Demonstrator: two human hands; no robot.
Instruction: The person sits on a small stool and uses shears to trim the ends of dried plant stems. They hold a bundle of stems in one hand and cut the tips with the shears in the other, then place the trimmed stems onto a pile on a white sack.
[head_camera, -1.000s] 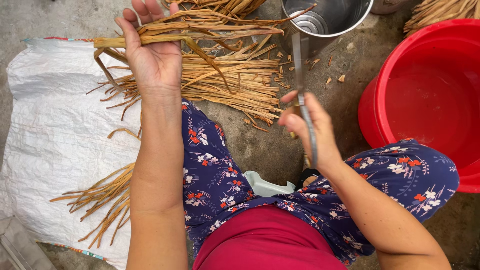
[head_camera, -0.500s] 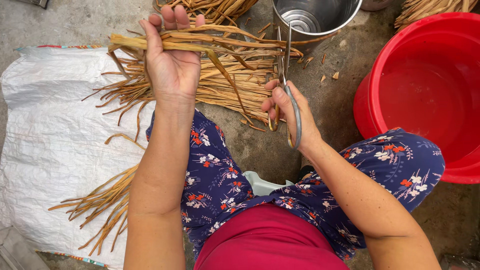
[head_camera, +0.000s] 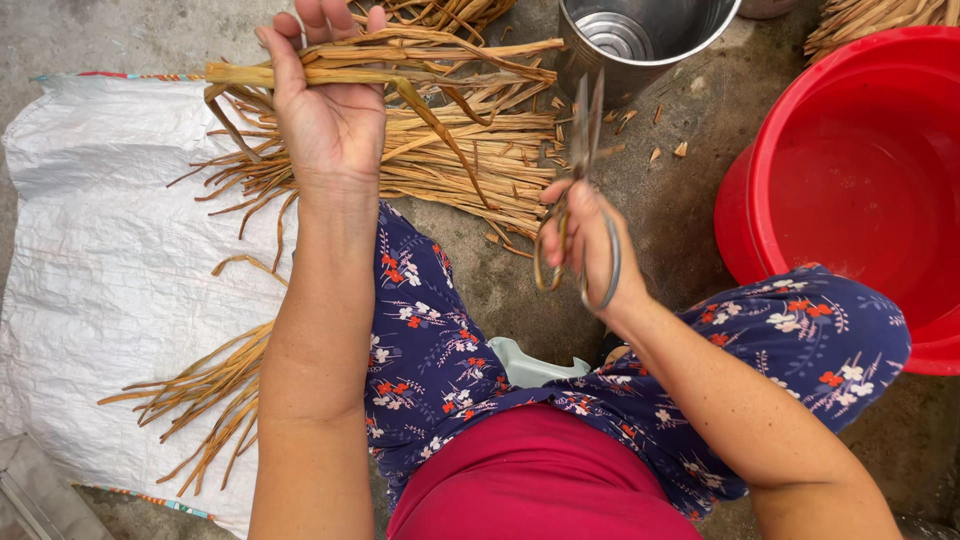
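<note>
My left hand (head_camera: 325, 110) is raised at the top of the view and grips a bundle of dry tan plant strips (head_camera: 440, 62) that lie sideways across the palm, their ends pointing right. My right hand (head_camera: 585, 245) holds a pair of metal scissors (head_camera: 583, 135) by the loops, blades up and nearly together, just below the right ends of the bundle. Under both hands a loose pile of the same strips (head_camera: 470, 165) lies on the concrete floor.
A white woven sack (head_camera: 100, 270) is spread on the left with more strips (head_camera: 200, 395) on it. A red plastic basin (head_camera: 860, 180) sits at the right, a steel pot (head_camera: 640, 30) at the top. My knees in floral trousers (head_camera: 430, 330) flank a pale stool (head_camera: 530, 365).
My left hand has drawn the bundle lower in view and nearer. My right hand has lifted the scissors up and to the left, so the blades now point at the bundle's ends.
</note>
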